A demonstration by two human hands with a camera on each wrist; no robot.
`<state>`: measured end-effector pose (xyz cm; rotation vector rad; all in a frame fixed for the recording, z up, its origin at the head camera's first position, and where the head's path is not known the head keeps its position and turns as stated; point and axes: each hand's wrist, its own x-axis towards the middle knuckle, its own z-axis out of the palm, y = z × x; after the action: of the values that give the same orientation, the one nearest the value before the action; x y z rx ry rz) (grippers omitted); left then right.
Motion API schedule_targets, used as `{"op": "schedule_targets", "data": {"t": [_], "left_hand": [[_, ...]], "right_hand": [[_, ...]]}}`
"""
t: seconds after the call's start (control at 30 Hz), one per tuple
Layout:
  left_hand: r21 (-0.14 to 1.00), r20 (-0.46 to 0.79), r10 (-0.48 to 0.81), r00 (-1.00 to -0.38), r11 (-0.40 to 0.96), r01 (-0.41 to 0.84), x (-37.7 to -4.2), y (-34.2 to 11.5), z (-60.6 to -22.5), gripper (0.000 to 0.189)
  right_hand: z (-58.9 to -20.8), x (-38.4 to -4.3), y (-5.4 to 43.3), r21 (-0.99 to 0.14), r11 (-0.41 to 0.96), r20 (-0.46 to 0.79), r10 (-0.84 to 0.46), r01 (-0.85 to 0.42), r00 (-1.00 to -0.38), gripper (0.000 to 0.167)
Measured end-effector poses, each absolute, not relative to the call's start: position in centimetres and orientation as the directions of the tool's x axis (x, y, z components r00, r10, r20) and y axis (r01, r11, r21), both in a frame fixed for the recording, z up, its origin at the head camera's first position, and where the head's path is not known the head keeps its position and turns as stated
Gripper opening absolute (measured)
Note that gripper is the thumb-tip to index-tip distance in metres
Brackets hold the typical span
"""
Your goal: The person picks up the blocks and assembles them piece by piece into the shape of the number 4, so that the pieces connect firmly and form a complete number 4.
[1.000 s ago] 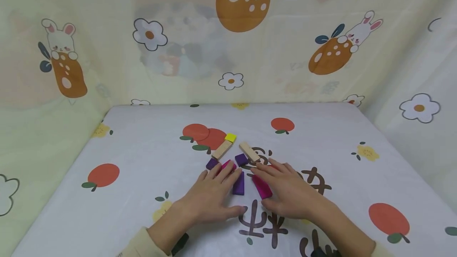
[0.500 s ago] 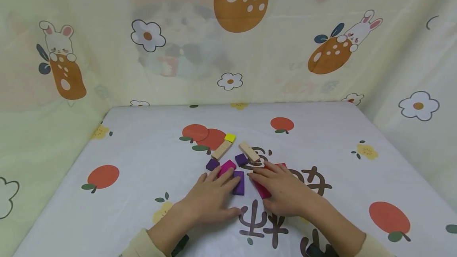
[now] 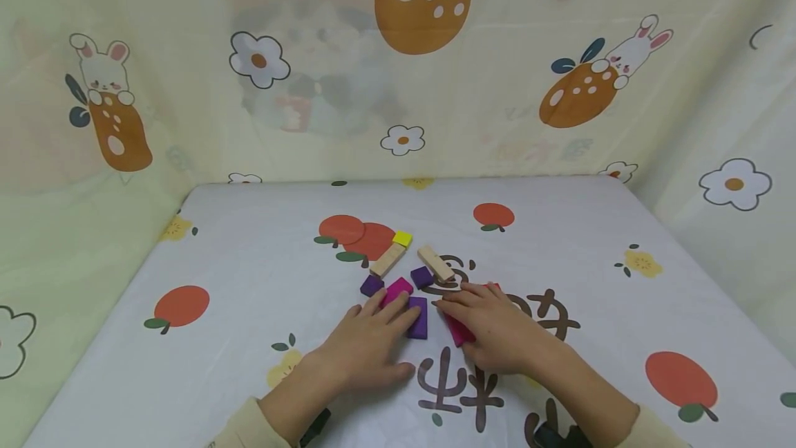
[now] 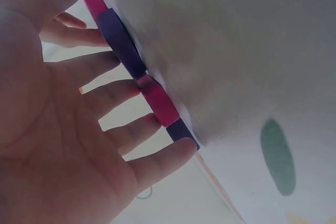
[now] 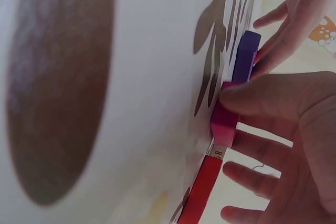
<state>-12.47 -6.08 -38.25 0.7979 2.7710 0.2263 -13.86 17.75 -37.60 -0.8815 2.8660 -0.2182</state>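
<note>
- Landmark: the long purple block [image 3: 419, 318], lying flat on the white surface [image 3: 249, 337] (printed with fruit and brown characters), between the two hands.
- Left hand [image 3: 373, 348]: released, fingers straight and spread, to the left of the long purple block; the index fingertip touches that block.
- Left magenta block [image 3: 398, 289]: just beyond the long purple block, slightly to its left, partly covered by the fingers of the left hand.
- Right hand [image 3: 497, 330]: to the right of the long purple block, visible fingers extended, thumb laid against the right magenta block [image 3: 459, 330] (whether the index finger pinches it cannot be told).
- Right magenta block: right of the long purple block, set at a slant and partly beneath the right hand.
- Red block [image 5: 202, 190]: farther right of the long purple block, mostly hidden from the head view by the right hand.
- Left small purple block [image 3: 372, 286] and right small purple block [image 3: 421, 277]: beyond the long purple block, the former to its left.
- Left wooden block [image 3: 387, 260] and right wooden block [image 3: 435, 263]: farther beyond the long purple block, angled in opposite directions.
- Yellow block [image 3: 402, 239]: farthest beyond the long purple block, at the far end of the left wooden block.
</note>
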Motion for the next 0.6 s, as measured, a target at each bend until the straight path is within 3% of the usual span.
{"op": "schedule_targets", "data": {"t": [0.6], "left_hand": [[0.205, -0.183, 0.548, -0.816, 0.833, 0.513, -12.5, -6.2, -38.4, 0.079]], "right_hand": [[-36.2, -11.7, 16.6, -0.201, 0.802, -0.104, -0.588, -0.562, -0.802, 0.067]]}}
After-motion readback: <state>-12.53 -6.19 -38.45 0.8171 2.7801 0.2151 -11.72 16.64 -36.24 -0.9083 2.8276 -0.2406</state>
